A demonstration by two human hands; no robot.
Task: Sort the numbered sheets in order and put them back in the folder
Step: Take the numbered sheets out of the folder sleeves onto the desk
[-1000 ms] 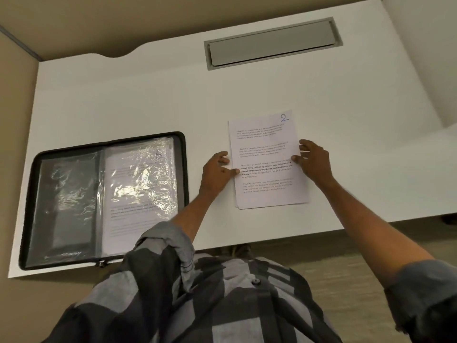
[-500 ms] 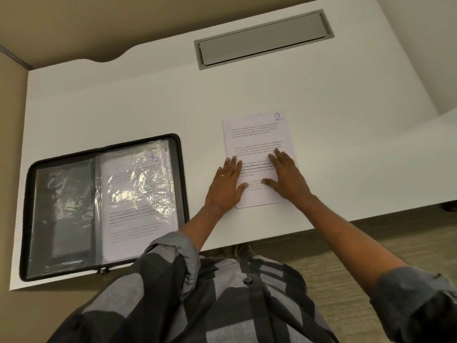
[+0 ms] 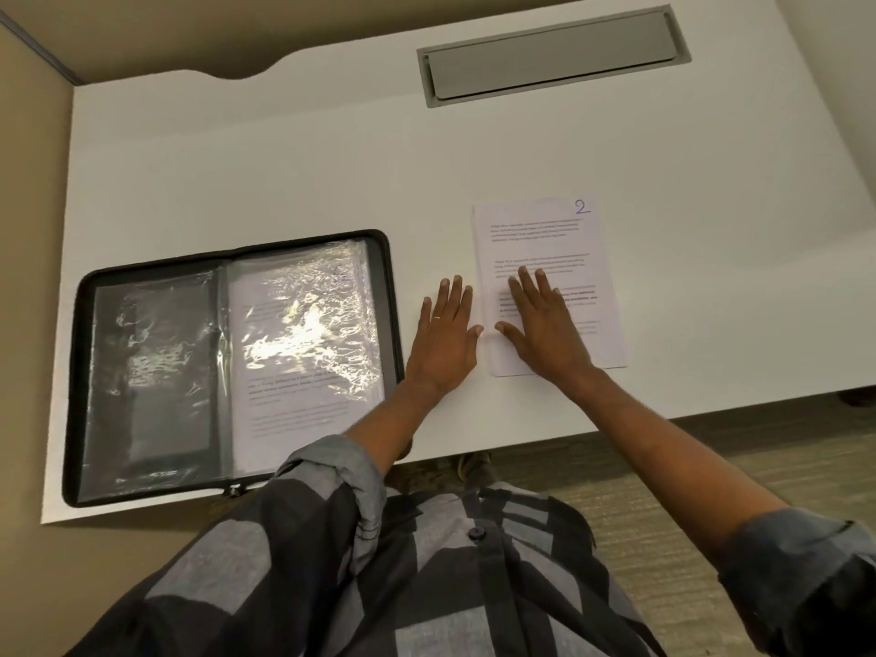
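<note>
Resting on counter (image 3: 284, 158): both hands, palms down, fingers spread flat, gripping nothing.
Left hand (image 3: 445, 334): on bare counter between folder and sheets, thumb tip at the sheets' left edge.
Right hand (image 3: 545, 324): pressed flat on the sheets' near left part.
Sheets (image 3: 569, 244): stacked right of centre, top page marked "2" at far right corner.
Folder (image 3: 227, 367): open at left, black zip border, glossy sleeves; right sleeve holds a printed page.

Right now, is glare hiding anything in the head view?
Head view: glare on the plastic sleeve in the open folder washes out the text of the sheet inside; the sheet marked 2 is evenly lit, its text blurred.
</note>
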